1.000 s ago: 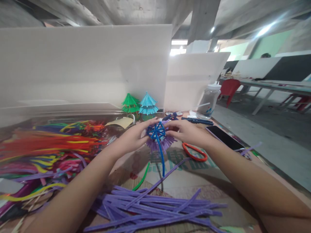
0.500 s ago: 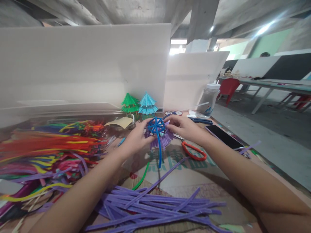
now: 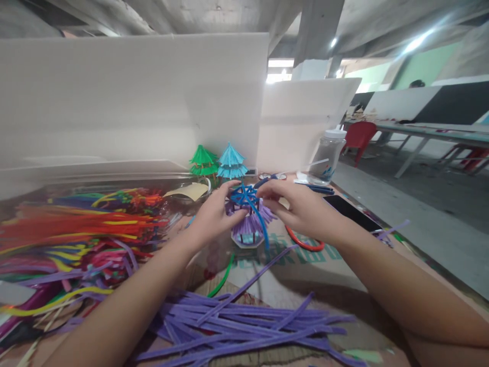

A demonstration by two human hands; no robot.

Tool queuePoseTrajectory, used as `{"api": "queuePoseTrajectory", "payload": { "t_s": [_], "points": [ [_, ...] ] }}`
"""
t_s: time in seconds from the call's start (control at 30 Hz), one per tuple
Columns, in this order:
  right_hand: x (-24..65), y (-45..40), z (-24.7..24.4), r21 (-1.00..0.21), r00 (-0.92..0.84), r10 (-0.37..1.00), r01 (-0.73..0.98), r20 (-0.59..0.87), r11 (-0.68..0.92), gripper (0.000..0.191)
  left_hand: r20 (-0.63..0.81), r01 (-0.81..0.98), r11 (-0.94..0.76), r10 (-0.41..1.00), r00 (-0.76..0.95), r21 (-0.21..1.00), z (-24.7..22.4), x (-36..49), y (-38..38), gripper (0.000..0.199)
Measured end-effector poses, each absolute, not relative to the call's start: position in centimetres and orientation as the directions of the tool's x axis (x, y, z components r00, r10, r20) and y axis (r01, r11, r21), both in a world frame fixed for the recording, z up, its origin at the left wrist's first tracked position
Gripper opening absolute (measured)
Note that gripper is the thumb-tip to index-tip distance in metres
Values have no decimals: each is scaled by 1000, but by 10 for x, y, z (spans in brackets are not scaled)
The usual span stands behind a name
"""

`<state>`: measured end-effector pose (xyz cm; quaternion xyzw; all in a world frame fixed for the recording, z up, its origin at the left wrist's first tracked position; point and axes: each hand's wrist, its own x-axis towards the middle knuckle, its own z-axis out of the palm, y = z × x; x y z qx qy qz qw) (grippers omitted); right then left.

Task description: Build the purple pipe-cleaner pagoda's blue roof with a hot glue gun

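Between my hands is a small pipe-cleaner pavilion model, with a purple fringed roof, dark posts and a pale octagonal base. A blue pipe-cleaner frame of crossing spokes sits on top, and one long blue end hangs down its front right. My left hand grips the left side, its thumb across the front at the roof and its fingers behind. My right hand has curled fingers at the right edge of the blue frame; the fingertips' exact hold is partly hidden. Red-handled scissors lie partly behind the right hand.
Purple pipe cleaners are heaped in front. Bundles of coloured pipe cleaners cover the left. Behind stand a green model and a light-blue model. A phone and a clear bottle are at the right.
The pavilion has tipped more upright, so its base and posts now show. The hanging blue end has swung right. My right hand has moved slightly and covers more of the scissors.
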<state>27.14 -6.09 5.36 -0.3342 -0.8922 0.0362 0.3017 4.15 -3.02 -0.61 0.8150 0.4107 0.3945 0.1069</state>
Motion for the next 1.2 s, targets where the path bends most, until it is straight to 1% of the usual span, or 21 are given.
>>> {"api": "queuePoseTrajectory", "payload": {
  "t_s": [0.07,0.13,0.27,0.37,0.4,0.43,0.47,0.5,0.57,0.6,0.67,0.73,0.8,0.97,1.1,1.2],
  "points": [
    [275,-52,52,-174,-656,541,540,526,823,22,515,551,-652,755,406,521,-4,39,-29,59],
    [275,-46,47,-112,-702,494,516,513,849,26,496,534,-659,751,435,529,-4,37,-28,56],
    [267,-42,34,17,-740,396,482,544,876,34,507,544,-664,745,432,512,-3,41,-29,53],
    [263,-44,31,155,-774,314,464,549,872,32,520,568,-659,747,415,493,-1,44,-33,53],
    [263,-44,32,181,-780,307,467,546,866,29,530,578,-659,744,406,482,0,45,-34,54],
    [265,-44,34,184,-774,316,481,549,858,27,542,590,-660,739,399,466,0,45,-35,55],
    [267,-44,38,158,-752,345,506,561,848,25,556,604,-661,732,392,445,1,46,-36,57],
    [270,-44,42,104,-715,393,542,578,834,22,571,619,-663,724,386,422,1,46,-37,60],
    [277,-45,50,-41,-615,531,630,583,775,14,601,650,-664,705,377,371,0,46,-37,64],
    [279,-46,53,-106,-574,602,668,555,736,14,614,663,-664,695,374,347,-1,46,-37,66],
    [281,-50,58,-184,-544,715,724,440,664,28,634,682,-659,682,365,316,-4,46,-37,67],
    [277,-54,58,-195,-558,767,753,318,628,39,642,695,-650,680,353,307,-6,46,-37,66],
    [271,-58,57,-185,-573,780,763,252,620,40,651,699,-650,674,349,298,-8,45,-36,63],
    [261,-62,53,-154,-578,783,773,229,615,31,673,692,-677,636,377,251,-10,44,-34,60],
    [262,-61,55,-133,-550,807,802,215,583,29,673,698,-671,639,373,250,-9,45,-36,59],
    [262,-60,54,-138,-568,797,789,207,598,29,662,685,-684,638,393,253,-4,44,-37,61]
  ]
}}
